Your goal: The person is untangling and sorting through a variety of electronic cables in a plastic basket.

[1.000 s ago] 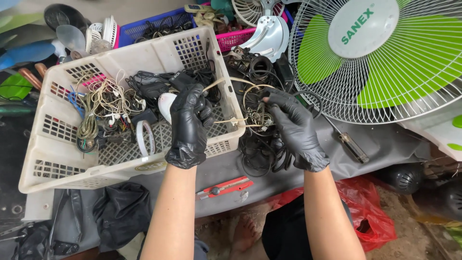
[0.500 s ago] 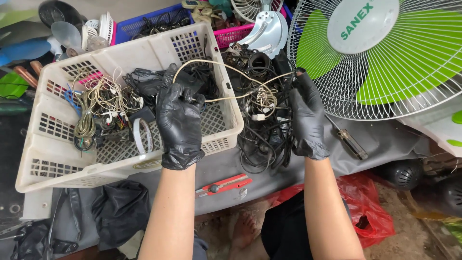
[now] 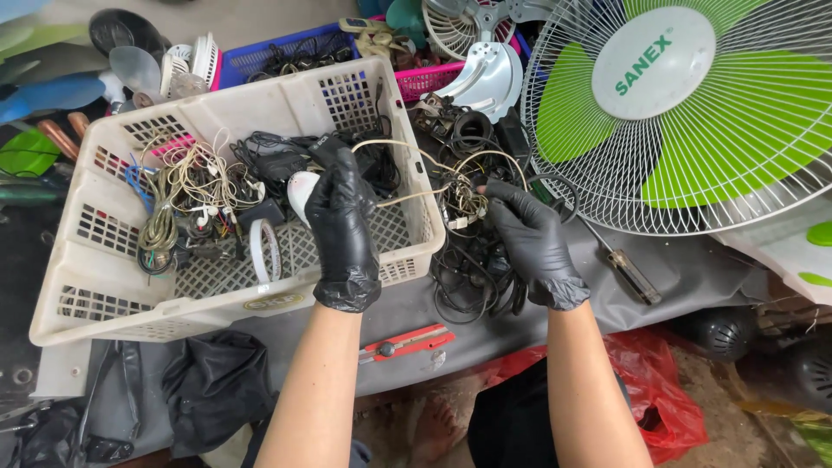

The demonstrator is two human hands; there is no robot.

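- Nearest, a red cutter (image 3: 406, 341) lies on the desk (image 3: 676, 277).
- Left hand (image 3: 342, 227) and right hand (image 3: 533, 243), fingers closed, pinch a beige wire (image 3: 407, 198) stretched between them over the basket (image 3: 95, 286) rim.
- Light, limp and tangle-prone, I judge; grip near the knotted end.
- Beyond stands a fan (image 3: 685, 104).

We find a thin beige cable (image 3: 407, 170) stretched in loose arcs between our two black-gloved hands, its left end gripped above the basket and its right end tangled in a small knot of loops with pale connectors. Below that knot lies a heap of black cords (image 3: 472, 277) on the grey surface.
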